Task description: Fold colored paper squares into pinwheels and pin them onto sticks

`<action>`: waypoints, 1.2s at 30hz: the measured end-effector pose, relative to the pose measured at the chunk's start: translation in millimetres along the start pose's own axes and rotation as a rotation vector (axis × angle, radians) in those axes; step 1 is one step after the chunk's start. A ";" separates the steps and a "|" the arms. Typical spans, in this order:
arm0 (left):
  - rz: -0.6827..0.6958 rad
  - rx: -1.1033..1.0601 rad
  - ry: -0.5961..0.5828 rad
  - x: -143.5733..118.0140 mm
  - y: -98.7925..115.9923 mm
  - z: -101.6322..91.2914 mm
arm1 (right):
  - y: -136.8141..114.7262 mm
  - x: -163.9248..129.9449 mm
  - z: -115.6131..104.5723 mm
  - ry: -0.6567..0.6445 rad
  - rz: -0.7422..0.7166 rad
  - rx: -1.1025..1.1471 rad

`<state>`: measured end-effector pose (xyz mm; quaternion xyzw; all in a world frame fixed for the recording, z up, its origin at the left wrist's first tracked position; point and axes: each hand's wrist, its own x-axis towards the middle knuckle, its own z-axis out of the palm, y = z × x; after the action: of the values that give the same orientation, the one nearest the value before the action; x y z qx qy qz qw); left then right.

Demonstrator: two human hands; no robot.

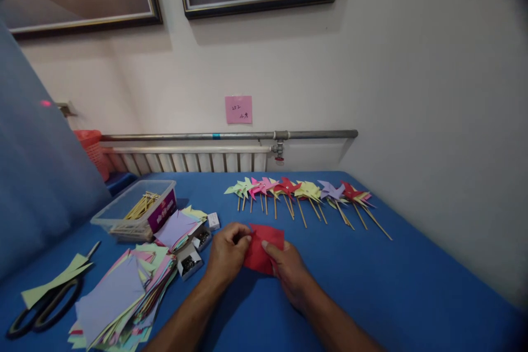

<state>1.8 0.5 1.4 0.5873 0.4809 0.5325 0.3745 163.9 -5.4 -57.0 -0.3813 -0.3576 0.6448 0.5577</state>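
A red paper square [260, 250] lies folded on the blue table [412, 286]. My left hand [226, 253] pinches its left edge. My right hand [289, 269] presses its right corner with the fingers on the paper. Behind the hands, a row of several finished paper pinwheels on wooden sticks [305, 195] lies across the table in green, pink, red, yellow and purple.
A stack of coloured paper squares [124, 291] lies at the left, with black scissors [41, 311] and a green paper strip [58, 280] beside it. A clear plastic box of sticks [138, 209] and small open boxes of pins [190, 261] stand near. A wall rises at the right.
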 end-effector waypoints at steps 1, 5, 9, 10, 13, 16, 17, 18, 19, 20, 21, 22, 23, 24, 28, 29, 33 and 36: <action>0.040 0.030 -0.012 -0.2 0.7 -1.0 | -1.1 -0.8 0.5 -0.008 0.002 0.003; 0.195 0.131 -0.082 -0.4 2.7 -5.2 | -7.6 -5.0 3.9 -0.021 -0.004 -0.001; 0.264 0.181 -0.142 0.2 2.9 -8.4 | -11.7 -6.9 6.2 -0.023 -0.007 -0.013; 0.278 0.198 -0.157 0.4 2.8 -8.9 | -11.9 -6.8 6.0 -0.018 -0.009 -0.020; 0.315 0.252 -0.198 0.7 2.5 -10.0 | -11.1 -6.2 4.3 0.001 -0.007 -0.039; 0.338 0.281 -0.223 0.0 1.5 -10.6 | -9.8 -5.1 2.7 0.025 0.026 -0.046; 0.345 0.291 -0.231 -0.5 0.9 -10.8 | -9.5 -4.8 2.5 0.037 0.032 -0.047; 0.353 0.306 -0.239 -0.9 0.2 -10.8 | -9.3 -4.7 2.4 0.047 0.032 -0.046; 0.363 0.324 -0.245 -1.4 -0.5 -10.8 | -9.3 -4.7 2.4 0.054 0.029 -0.045; 0.375 0.342 -0.249 -1.8 -1.3 -10.8 | -9.5 -4.8 2.5 0.054 0.028 -0.046; 0.389 0.358 -0.250 -2.2 -2.0 -10.6 | -9.8 -5.1 2.9 0.050 0.031 -0.048; 0.403 0.373 -0.249 -2.5 -2.7 -10.5 | -10.3 -5.4 3.3 0.045 0.035 -0.048; 0.418 0.388 -0.247 -2.7 -3.3 -10.2 | -11.0 -5.9 4.0 0.042 0.038 -0.047; 0.430 0.401 -0.246 -2.9 -3.7 -9.9 | -11.8 -6.4 4.7 0.042 0.039 -0.045; 0.417 0.399 -0.240 -3.1 -3.8 -9.2 | -15.2 -8.7 7.7 0.034 0.032 -0.039; 0.404 0.383 -0.238 -3.1 -3.6 -9.3 | -16.0 -9.3 8.1 0.032 0.032 -0.040; 0.414 0.393 -0.237 -2.0 -4.2 -10.6 | -17.4 -10.7 7.3 0.028 0.048 -0.040; 0.476 0.468 -0.243 -0.8 -6.6 -11.7 | -15.6 -9.7 5.0 0.014 0.040 -0.042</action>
<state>-10.8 0.5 -3.3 0.8119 0.3916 0.4063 0.1498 167.3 -13.3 -40.0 -0.4046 -0.3595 0.6455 0.5389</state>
